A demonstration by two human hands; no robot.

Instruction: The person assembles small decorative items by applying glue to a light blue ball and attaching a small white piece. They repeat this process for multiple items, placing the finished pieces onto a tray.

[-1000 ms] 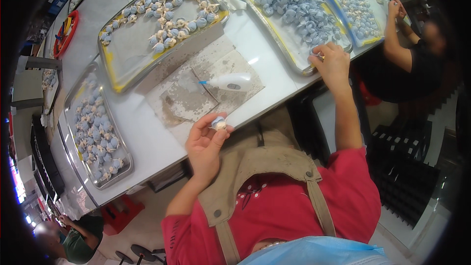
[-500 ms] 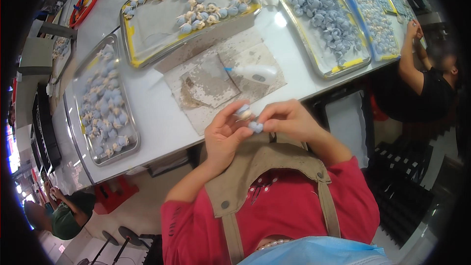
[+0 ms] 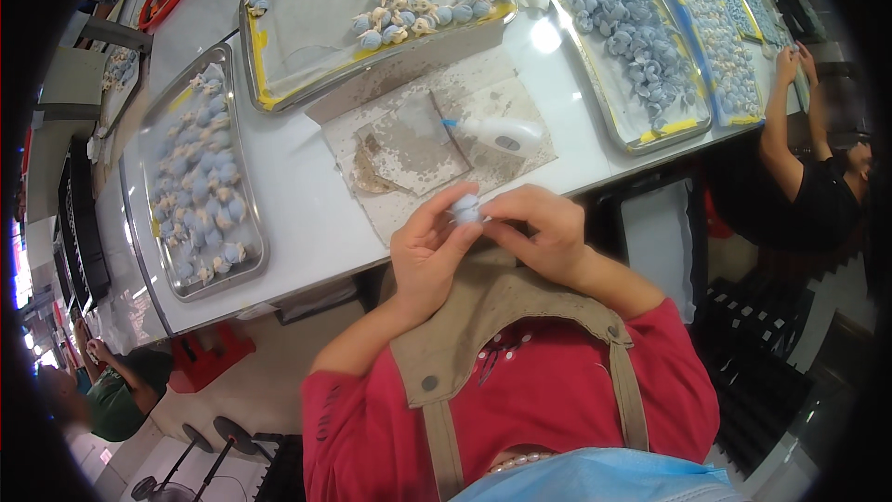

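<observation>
Apparently the work is partway through, with one small pale-blue figurine (image 3: 465, 211) in hand. The left hand (image 3: 427, 249) pinches it between thumb and fingers, just off the near edge of the counter (image 3: 302, 172), while the right hand (image 3: 546, 232) has thumb and forefinger drawn together on its right side. Whether those fingertips also grip a separate part is hidden, so I cannot tell if this piece is complete.

Just beyond both hands, a white squeeze bottle (image 3: 506, 135) with a blue nozzle lies on stained cardboard (image 3: 520, 167), gripped by neither hand. Farther beyond the left hand, a metal tray (image 3: 302, 51) carries blue-and-cream figurines (image 3: 376, 20) spread over its far and right parts; its near left part shows bare lining, so it looks only partly filled. Well to the left of the left hand, a second tray (image 3: 257, 228) is crowded with similar pieces (image 3: 209, 188).

Beyond the right hand and to its right, a third tray (image 3: 652, 139) holds a heap of loose blue cupped pieces (image 3: 636, 42); judging by that heap, plenty is left to do.
</observation>
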